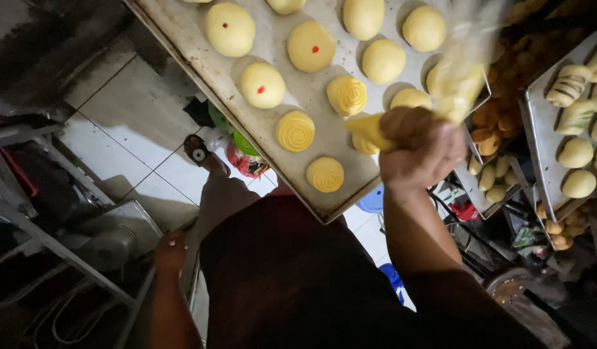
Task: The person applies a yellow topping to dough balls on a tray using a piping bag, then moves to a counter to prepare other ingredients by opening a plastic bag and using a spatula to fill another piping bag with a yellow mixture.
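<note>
The right hand (420, 150) has its grip clamped round a clear piping bag (457, 77) filled with yellow paste, the bag's twisted top blurred above the fist. The bag's yellow tip (366, 129) points left from the hand and sits just over a dough bun (364, 143) on the baking tray (201, 61), near the tray's lower corner.

The tray is the landmark here: a large, worn metal sheet tilted across the top of the view. On it lie round pale yellow buns. Three toward its upper left carry a small red dot, the nearest of them (262, 85) close to the tray's left edge. Three more buns along the lower edge bear a piped yellow spiral: one (346, 95) at the tray's middle, one (295, 131) below it, and one (325, 174) closest to the lower corner. The buns toward the tray's upper right are plain.

Well below and left of the tray, the left hand (170, 251) rests on the rim of a metal frame (140, 210), fingers curled loosely over it; I cannot tell whether the grip is closed.

Right of the tray, a second tray (537, 123) holds striped and plain rolls.
</note>
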